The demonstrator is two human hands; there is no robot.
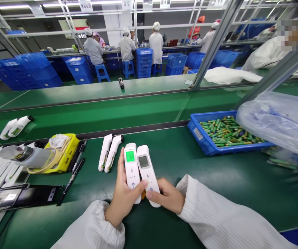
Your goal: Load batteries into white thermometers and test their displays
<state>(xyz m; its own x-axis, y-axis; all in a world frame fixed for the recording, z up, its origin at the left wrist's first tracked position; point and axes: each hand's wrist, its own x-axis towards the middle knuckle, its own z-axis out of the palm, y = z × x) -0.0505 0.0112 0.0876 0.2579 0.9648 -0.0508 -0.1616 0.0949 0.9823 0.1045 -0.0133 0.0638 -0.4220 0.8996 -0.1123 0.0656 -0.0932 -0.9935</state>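
I hold two white handheld thermometers side by side over the green bench. My left hand (124, 197) grips the left thermometer (131, 166), whose small screen glows green; the thumb reaches across toward the other one. My right hand (167, 196) grips the right thermometer (146, 171), whose screen is grey and unlit. Both hands are closed around the lower ends. Just left of them two more white thermometers (109, 152) lie on the bench, untouched.
A blue tray (203, 142) of green batteries sits at right beside a plastic bag (281, 121). A yellow bin (67, 155), tape roll, pens (72, 176) and more thermometers lie at left. Two thermometers (15, 127) rest on the conveyor. Workers in white sit at the far bench.
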